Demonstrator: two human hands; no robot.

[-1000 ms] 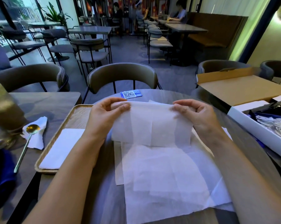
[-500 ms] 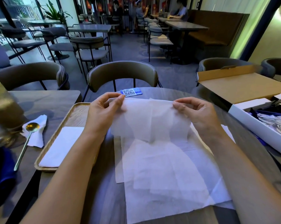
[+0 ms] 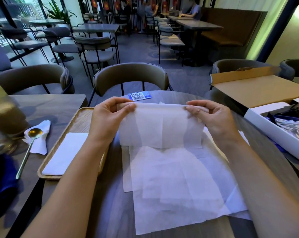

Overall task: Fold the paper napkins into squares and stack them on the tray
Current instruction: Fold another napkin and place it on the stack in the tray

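Observation:
A thin white paper napkin hangs in the air above the table, folded over so its upper edge is the crease. My left hand pinches its top left corner and my right hand pinches its top right corner. Beneath it, unfolded napkins lie spread on the round table. A wooden tray sits to the left, with one folded white napkin lying flat on it.
A gold spoon rests on a crumpled napkin on the left table. An open cardboard and white box stands at the right. A blue QR card lies at the table's far edge, with a chair behind it.
Both hands have raised the napkin slightly and pulled its top edge straight and taut. The napkin now hangs flatter between the two pinches.

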